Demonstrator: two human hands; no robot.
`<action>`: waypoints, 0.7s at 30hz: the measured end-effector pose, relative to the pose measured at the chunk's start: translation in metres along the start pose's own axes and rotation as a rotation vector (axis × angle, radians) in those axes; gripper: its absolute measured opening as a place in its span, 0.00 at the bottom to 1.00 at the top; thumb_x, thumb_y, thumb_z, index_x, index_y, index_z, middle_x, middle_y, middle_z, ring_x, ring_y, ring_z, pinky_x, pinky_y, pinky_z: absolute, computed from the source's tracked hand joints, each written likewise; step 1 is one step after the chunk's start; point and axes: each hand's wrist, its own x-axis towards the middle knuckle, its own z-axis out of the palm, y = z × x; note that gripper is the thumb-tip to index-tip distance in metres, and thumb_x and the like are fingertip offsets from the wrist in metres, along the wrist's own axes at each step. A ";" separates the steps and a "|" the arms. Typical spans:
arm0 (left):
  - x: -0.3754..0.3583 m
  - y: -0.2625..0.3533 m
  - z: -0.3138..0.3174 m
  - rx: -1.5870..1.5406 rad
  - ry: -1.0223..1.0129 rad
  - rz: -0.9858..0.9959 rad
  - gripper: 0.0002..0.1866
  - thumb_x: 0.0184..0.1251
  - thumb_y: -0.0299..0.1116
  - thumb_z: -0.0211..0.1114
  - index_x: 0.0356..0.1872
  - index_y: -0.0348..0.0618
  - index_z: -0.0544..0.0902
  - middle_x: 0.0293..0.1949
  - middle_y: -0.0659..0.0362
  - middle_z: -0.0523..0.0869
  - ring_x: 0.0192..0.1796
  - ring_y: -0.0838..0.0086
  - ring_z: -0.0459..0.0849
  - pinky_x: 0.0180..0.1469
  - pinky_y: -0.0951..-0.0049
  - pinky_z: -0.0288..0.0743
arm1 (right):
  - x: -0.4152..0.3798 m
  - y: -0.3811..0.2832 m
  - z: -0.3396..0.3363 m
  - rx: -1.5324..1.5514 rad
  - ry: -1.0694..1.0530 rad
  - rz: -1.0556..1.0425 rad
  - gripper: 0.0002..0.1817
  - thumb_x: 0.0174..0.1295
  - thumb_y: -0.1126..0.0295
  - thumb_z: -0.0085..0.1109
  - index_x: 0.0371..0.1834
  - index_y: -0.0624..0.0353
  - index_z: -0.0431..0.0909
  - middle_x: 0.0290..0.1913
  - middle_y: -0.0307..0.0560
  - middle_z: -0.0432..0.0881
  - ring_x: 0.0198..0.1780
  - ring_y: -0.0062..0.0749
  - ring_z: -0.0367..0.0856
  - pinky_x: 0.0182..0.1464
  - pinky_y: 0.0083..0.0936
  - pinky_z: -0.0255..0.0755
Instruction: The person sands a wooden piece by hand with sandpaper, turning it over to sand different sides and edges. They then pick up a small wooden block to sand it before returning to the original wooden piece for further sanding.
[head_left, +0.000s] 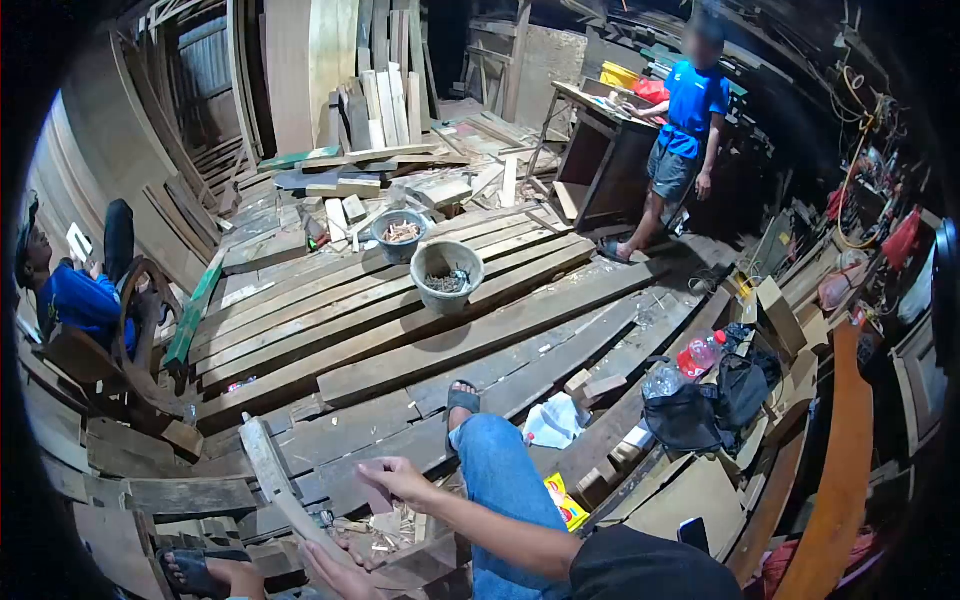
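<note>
A long, slightly curved wooden piece [267, 462] slants up and away from my left hand [338, 572], which grips its lower end at the bottom of the view. My right hand [402, 482] is pinched on a thin brownish sheet [374, 494] that looks like sandpaper, just right of the wood and apart from it. Wood scraps and shavings [395, 530] lie below my right hand. My bent knee in blue jeans [508, 480] rises right beside my right forearm.
Two buckets, one with wood bits [402, 232] and one with dark scraps [447, 300], stand by long planks [450, 350]. A person in blue [690, 110] stands by a desk; another [85, 305] sits left. A black bag [690, 415], red bottle [702, 352] and phone [692, 534] lie right.
</note>
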 end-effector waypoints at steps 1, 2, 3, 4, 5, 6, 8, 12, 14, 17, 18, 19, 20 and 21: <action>0.007 0.055 -0.024 -0.367 -0.109 -0.397 0.29 0.85 0.42 0.48 0.76 0.30 0.66 0.80 0.41 0.61 0.82 0.55 0.59 0.82 0.61 0.52 | -0.002 0.004 0.001 0.118 -0.006 0.092 0.22 0.71 0.56 0.68 0.60 0.58 0.82 0.48 0.38 0.86 0.46 0.20 0.82 0.47 0.23 0.76; 0.009 0.091 -0.035 -0.412 -0.107 -0.500 0.29 0.85 0.42 0.48 0.76 0.30 0.65 0.79 0.41 0.63 0.81 0.55 0.61 0.81 0.61 0.54 | -0.003 0.002 -0.002 0.235 -0.008 0.177 0.21 0.71 0.56 0.67 0.60 0.57 0.82 0.49 0.38 0.86 0.47 0.21 0.82 0.47 0.22 0.76; 0.010 0.119 -0.042 -0.456 -0.105 -0.604 0.30 0.85 0.43 0.48 0.77 0.31 0.65 0.78 0.42 0.64 0.80 0.55 0.63 0.80 0.61 0.56 | -0.007 -0.011 -0.004 0.319 -0.034 0.223 0.18 0.73 0.57 0.65 0.57 0.56 0.82 0.47 0.36 0.85 0.47 0.23 0.82 0.49 0.22 0.75; 0.010 0.142 -0.044 -0.496 -0.098 -0.710 0.30 0.86 0.44 0.47 0.77 0.32 0.64 0.78 0.42 0.66 0.78 0.55 0.66 0.79 0.60 0.57 | -0.003 -0.015 -0.009 0.349 -0.021 0.207 0.17 0.73 0.57 0.64 0.56 0.56 0.82 0.47 0.36 0.85 0.47 0.23 0.82 0.48 0.23 0.75; 0.012 0.160 -0.043 -0.749 -0.044 -0.886 0.32 0.87 0.46 0.44 0.80 0.35 0.59 0.78 0.46 0.65 0.78 0.56 0.65 0.79 0.60 0.57 | 0.005 -0.014 -0.011 0.382 -0.012 0.197 0.16 0.74 0.57 0.64 0.55 0.56 0.82 0.46 0.35 0.85 0.46 0.23 0.82 0.48 0.23 0.75; 0.008 0.149 -0.039 -0.757 -0.097 -0.822 0.32 0.87 0.47 0.43 0.81 0.37 0.57 0.79 0.47 0.64 0.79 0.56 0.64 0.79 0.60 0.57 | 0.013 -0.009 -0.012 0.419 -0.005 0.196 0.15 0.74 0.58 0.63 0.54 0.55 0.82 0.46 0.35 0.85 0.45 0.22 0.82 0.48 0.23 0.75; -0.008 0.104 -0.020 -0.764 -0.181 -0.702 0.33 0.87 0.48 0.43 0.83 0.40 0.53 0.79 0.50 0.62 0.79 0.57 0.62 0.79 0.61 0.56 | 0.014 -0.003 -0.011 0.318 0.037 0.047 0.15 0.75 0.57 0.62 0.52 0.57 0.81 0.43 0.37 0.84 0.41 0.20 0.79 0.43 0.22 0.74; -0.073 0.096 -0.025 -0.957 -0.222 -0.866 0.30 0.85 0.49 0.45 0.81 0.53 0.58 0.36 0.60 0.78 0.26 0.80 0.74 0.23 0.78 0.69 | -0.055 -0.045 0.016 -0.306 0.029 0.027 0.18 0.74 0.55 0.63 0.50 0.61 0.82 0.38 0.38 0.85 0.37 0.20 0.80 0.40 0.24 0.76; -0.071 0.105 -0.030 -0.917 -0.205 -0.842 0.29 0.86 0.44 0.43 0.82 0.52 0.56 0.36 0.60 0.77 0.25 0.81 0.72 0.22 0.79 0.68 | -0.074 -0.011 0.019 -0.321 -0.039 -0.040 0.18 0.73 0.56 0.64 0.49 0.62 0.83 0.38 0.39 0.86 0.37 0.20 0.80 0.42 0.24 0.76; -0.057 0.112 -0.033 -0.828 -0.282 -0.702 0.29 0.86 0.41 0.43 0.83 0.48 0.56 0.34 0.62 0.76 0.25 0.83 0.70 0.25 0.80 0.68 | -0.103 -0.007 0.036 -0.228 0.075 -0.031 0.14 0.75 0.60 0.62 0.48 0.62 0.81 0.38 0.39 0.84 0.39 0.19 0.78 0.41 0.23 0.75; -0.058 0.116 -0.030 -0.758 -0.329 -0.638 0.29 0.86 0.41 0.43 0.83 0.46 0.57 0.32 0.63 0.76 0.26 0.83 0.70 0.27 0.80 0.68 | -0.103 -0.001 0.037 -0.095 0.131 -0.026 0.14 0.75 0.61 0.62 0.48 0.61 0.80 0.40 0.40 0.85 0.40 0.19 0.79 0.42 0.23 0.76; -0.059 0.128 -0.029 -0.750 -0.306 -0.584 0.29 0.86 0.40 0.43 0.82 0.44 0.59 0.32 0.63 0.76 0.26 0.83 0.69 0.28 0.80 0.68 | -0.096 -0.003 0.036 -0.126 0.203 0.002 0.14 0.76 0.61 0.61 0.51 0.61 0.79 0.43 0.40 0.84 0.43 0.20 0.79 0.45 0.24 0.75; -0.061 0.138 -0.030 -0.743 -0.292 -0.529 0.28 0.86 0.39 0.43 0.81 0.42 0.60 0.31 0.64 0.75 0.27 0.83 0.69 0.30 0.80 0.68 | -0.093 -0.003 0.037 -0.049 0.242 -0.139 0.14 0.76 0.60 0.60 0.51 0.61 0.78 0.45 0.41 0.83 0.47 0.19 0.79 0.48 0.23 0.74; -0.064 0.137 -0.027 -0.714 -0.316 -0.506 0.28 0.85 0.37 0.44 0.81 0.40 0.61 0.31 0.64 0.75 0.28 0.83 0.69 0.31 0.79 0.69 | -0.087 -0.011 0.038 -0.070 0.272 -0.179 0.14 0.77 0.61 0.59 0.53 0.62 0.78 0.45 0.40 0.83 0.48 0.19 0.79 0.50 0.23 0.74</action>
